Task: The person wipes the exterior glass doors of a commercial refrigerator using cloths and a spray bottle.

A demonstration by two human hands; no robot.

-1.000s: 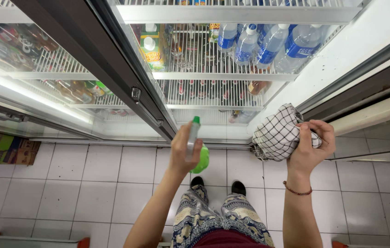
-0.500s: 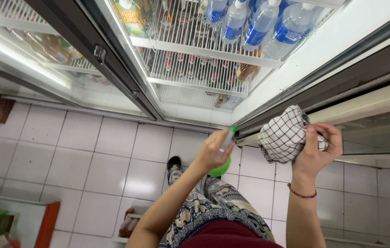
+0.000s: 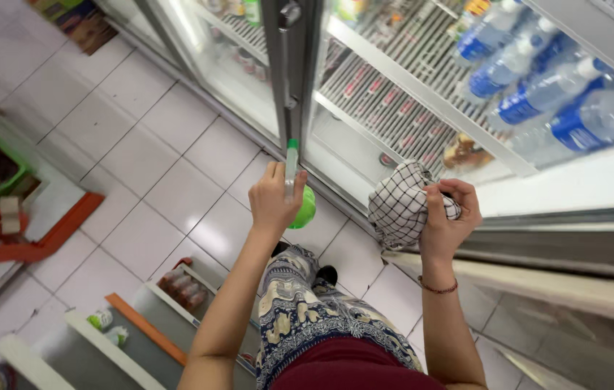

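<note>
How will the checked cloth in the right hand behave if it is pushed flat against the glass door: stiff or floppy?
The checked cloth is probably floppy: it bunches in rounded folds where the right hand grips it. It seems light, since a few fingers hold it up. It likely will not slide off on its own, but loose corners may droop.

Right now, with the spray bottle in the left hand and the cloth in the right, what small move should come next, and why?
Probably raise the green spray bottle toward the glass door and aim its nozzle there. The left hand holds it low, in front of the door frame, apart from the pane, while the right hand grips the bunched checked cloth close to the glass, ready to wipe.
</note>
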